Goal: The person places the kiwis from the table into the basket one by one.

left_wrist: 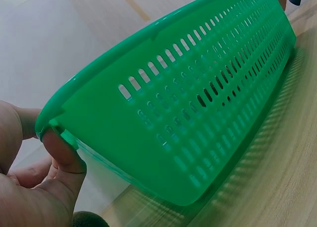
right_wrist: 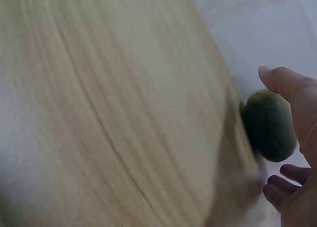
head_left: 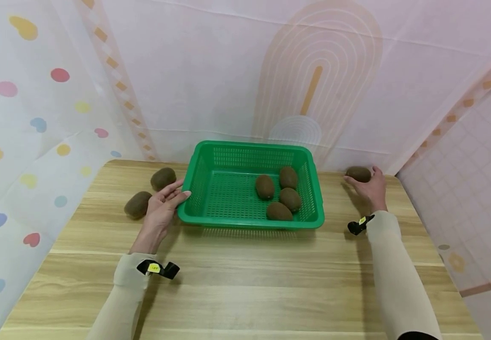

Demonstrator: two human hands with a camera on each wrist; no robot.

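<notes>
A green plastic basket (head_left: 251, 223) with slotted walls stands on the table. My left hand (head_left: 162, 208) pinches its left rim between thumb and fingers, as the left wrist view also shows. Inside, toward the right, lie several brown kiwis (head_left: 264, 187). Far right, near the back edge, another kiwi (head_left: 358, 174) lies on the table. Around it my right hand (head_left: 374, 189) is spread, thumb on one side and fingers on the other. In the right wrist view a gap shows between this kiwi (right_wrist: 270, 125) and the fingertips (right_wrist: 277, 192).
Two more kiwis, one nearer (head_left: 138, 205) and one farther back (head_left: 163, 179), lie on the table left of the basket, close to my left hand. Patterned cloth (head_left: 194, 71) hangs behind the wooden table (head_left: 254, 283) and at both sides.
</notes>
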